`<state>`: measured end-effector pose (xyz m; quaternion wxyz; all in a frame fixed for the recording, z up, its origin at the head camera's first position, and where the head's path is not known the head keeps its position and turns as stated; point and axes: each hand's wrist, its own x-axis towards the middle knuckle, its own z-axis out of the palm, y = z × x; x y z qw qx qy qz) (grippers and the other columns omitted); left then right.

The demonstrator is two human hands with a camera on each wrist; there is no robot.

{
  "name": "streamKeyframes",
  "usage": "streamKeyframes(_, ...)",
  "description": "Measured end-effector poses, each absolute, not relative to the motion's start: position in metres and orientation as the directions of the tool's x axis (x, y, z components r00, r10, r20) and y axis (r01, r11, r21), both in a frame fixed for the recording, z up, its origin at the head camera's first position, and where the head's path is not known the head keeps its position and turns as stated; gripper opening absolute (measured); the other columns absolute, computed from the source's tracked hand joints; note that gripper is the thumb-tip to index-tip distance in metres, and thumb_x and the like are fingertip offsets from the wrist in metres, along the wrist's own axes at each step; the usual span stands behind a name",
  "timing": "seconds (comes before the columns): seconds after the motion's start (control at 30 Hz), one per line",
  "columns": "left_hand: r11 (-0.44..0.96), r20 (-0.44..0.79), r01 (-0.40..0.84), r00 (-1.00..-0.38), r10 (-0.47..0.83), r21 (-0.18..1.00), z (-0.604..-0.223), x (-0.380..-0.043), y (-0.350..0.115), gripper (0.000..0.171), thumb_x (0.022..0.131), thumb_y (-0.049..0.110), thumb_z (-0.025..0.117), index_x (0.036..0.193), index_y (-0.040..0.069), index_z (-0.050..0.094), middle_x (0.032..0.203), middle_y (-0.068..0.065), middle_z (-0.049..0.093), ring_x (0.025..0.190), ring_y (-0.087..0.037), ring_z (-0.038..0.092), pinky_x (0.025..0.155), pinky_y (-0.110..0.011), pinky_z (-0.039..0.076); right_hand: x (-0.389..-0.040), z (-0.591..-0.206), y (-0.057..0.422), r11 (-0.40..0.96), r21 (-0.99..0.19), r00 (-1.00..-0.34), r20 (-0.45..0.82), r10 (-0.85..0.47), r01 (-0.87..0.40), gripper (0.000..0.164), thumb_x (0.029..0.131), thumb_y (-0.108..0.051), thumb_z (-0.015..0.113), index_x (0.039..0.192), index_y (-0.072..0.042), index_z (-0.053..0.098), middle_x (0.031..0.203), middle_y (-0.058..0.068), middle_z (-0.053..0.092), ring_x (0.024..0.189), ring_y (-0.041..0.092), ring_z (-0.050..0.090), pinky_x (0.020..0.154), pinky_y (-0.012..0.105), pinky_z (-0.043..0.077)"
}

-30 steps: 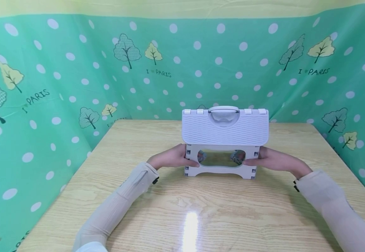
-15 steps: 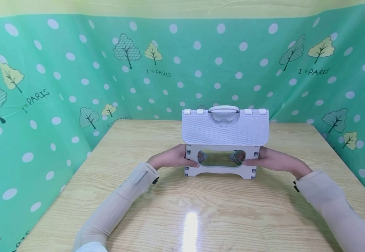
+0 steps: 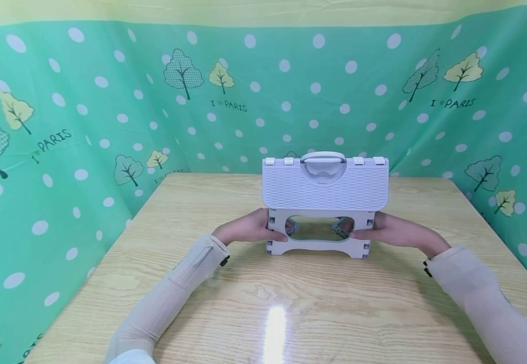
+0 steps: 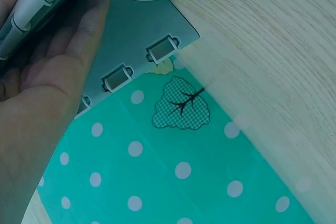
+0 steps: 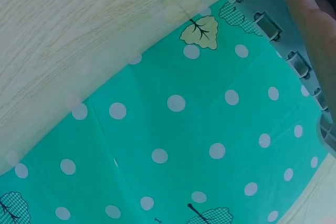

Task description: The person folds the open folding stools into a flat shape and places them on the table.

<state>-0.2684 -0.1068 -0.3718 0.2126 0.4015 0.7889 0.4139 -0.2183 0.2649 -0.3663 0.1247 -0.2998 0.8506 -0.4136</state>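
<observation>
A pale lavender-white plastic folding step stool (image 3: 324, 189) stands on the wooden table, its woven-textured top facing me and a carry handle (image 3: 322, 156) at the upper edge. My left hand (image 3: 252, 226) grips the left side of its front leg panel, thumb in front. On the opposite side my right hand (image 3: 393, 230) holds the panel the same way. Parts of the fingers behind show through the oval cutout. In the left wrist view the hand (image 4: 58, 72) lies against a grey panel (image 4: 142, 35) with hinge slots. The right wrist view catches the hand's edge (image 5: 317, 30) beside a similar panel (image 5: 262, 6).
The wood-grain table (image 3: 227, 308) carries a bright light reflection near its front. A green dotted curtain (image 3: 286, 91) with trees and lettering hangs behind and at both sides of the table. Both forearms wear light sleeves (image 3: 177, 283).
The handle at the stool's upper edge has risen very slightly. Both hands keep their grip at the sides, and the arms have hardly moved.
</observation>
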Motion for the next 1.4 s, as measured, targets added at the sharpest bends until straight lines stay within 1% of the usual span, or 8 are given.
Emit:
streamKeyframes(0.13, 0.329, 0.006, 0.469, -0.581, 0.814, 0.82, -0.3718, -0.268, -0.107, 0.084, 0.09, 0.011, 0.074, 0.157, 0.023, 0.024, 0.132, -0.01, 0.059, 0.118, -0.022, 0.061, 0.092, -0.035, 0.054, -0.2185, -0.3665, 0.2647, 0.477, -0.769, -0.789, 0.056, -0.612, -0.425, 0.088, 0.096, -0.022, 0.068, 0.159, -0.025, 0.006, 0.155, 0.014, 0.026, 0.125, 0.034, 0.04, 0.095, 0.026, 0.045)
streamKeyframes(0.27, 0.32, 0.016, 0.478, -0.575, 0.818, 0.818, -0.3726, -0.2687, -0.1071, 0.085, 0.091, 0.011, 0.074, 0.157, 0.023, 0.022, 0.133, -0.01, 0.059, 0.119, -0.022, 0.06, 0.093, -0.035, 0.053, -0.2185, -0.3665, 0.2647, 0.469, -0.775, -0.786, 0.057, -0.615, -0.423, 0.088, 0.096, -0.021, 0.068, 0.159, -0.025, 0.006, 0.156, 0.014, 0.025, 0.125, 0.034, 0.039, 0.095, 0.025, 0.045)
streamKeyframes(0.5, 0.304, 0.022, 0.474, -0.567, 0.824, 0.826, -0.3747, -0.27, -0.1066, 0.087, 0.091, 0.01, 0.074, 0.158, 0.024, 0.02, 0.134, -0.009, 0.058, 0.12, -0.022, 0.06, 0.092, -0.034, 0.054, -0.2173, -0.3659, 0.2639, 0.466, -0.784, -0.788, 0.048, -0.614, -0.411, 0.086, 0.097, -0.021, 0.067, 0.159, -0.022, 0.009, 0.153, 0.014, 0.03, 0.122, 0.034, 0.044, 0.094, 0.026, 0.046)
streamKeyframes(0.73, 0.328, 0.01, 0.479, -0.577, 0.817, 0.814, -0.3761, -0.2711, -0.1069, 0.083, 0.091, 0.013, 0.074, 0.157, 0.024, 0.024, 0.133, -0.007, 0.06, 0.117, -0.017, 0.061, 0.093, -0.033, 0.053, -0.2173, -0.3675, 0.2639, 0.453, -0.784, -0.778, 0.059, -0.626, -0.424, 0.079, 0.098, -0.019, 0.065, 0.157, -0.014, 0.014, 0.145, 0.019, 0.04, 0.115, 0.032, 0.052, 0.091, 0.028, 0.049)
streamKeyframes(0.9, 0.328, 0.006, 0.476, -0.574, 0.819, 0.816, -0.3757, -0.2708, -0.1068, 0.085, 0.091, 0.012, 0.073, 0.157, 0.026, 0.022, 0.133, -0.006, 0.06, 0.119, -0.017, 0.061, 0.094, -0.033, 0.053, -0.2184, -0.3673, 0.2643, 0.456, -0.794, -0.783, 0.039, -0.62, -0.401, 0.076, 0.098, -0.02, 0.066, 0.156, -0.014, 0.017, 0.141, 0.02, 0.047, 0.117, 0.031, 0.054, 0.093, 0.029, 0.049)
streamKeyframes(1.03, 0.329, 0.01, 0.478, -0.578, 0.816, 0.814, -0.3759, -0.271, -0.1073, 0.087, 0.091, 0.012, 0.074, 0.158, 0.028, 0.02, 0.134, -0.006, 0.059, 0.118, -0.017, 0.06, 0.094, -0.033, 0.053, -0.2194, -0.3677, 0.2646, 0.456, -0.796, -0.782, 0.034, -0.622, -0.397, 0.078, 0.098, -0.02, 0.066, 0.157, -0.013, 0.016, 0.142, 0.021, 0.046, 0.12, 0.034, 0.054, 0.094, 0.03, 0.049)
streamKeyframes(1.4, 0.34, 0.005, 0.481, -0.583, 0.813, 0.808, -0.3753, -0.2702, -0.1073, 0.085, 0.091, 0.012, 0.074, 0.157, 0.025, 0.023, 0.137, -0.007, 0.056, 0.12, -0.021, 0.06, 0.093, -0.033, 0.053, -0.22, -0.3686, 0.2647, 0.446, -0.811, -0.79, 0.032, -0.612, -0.379, 0.078, 0.096, -0.019, 0.067, 0.156, -0.013, 0.017, 0.14, 0.022, 0.048, 0.119, 0.035, 0.055, 0.092, 0.03, 0.051)
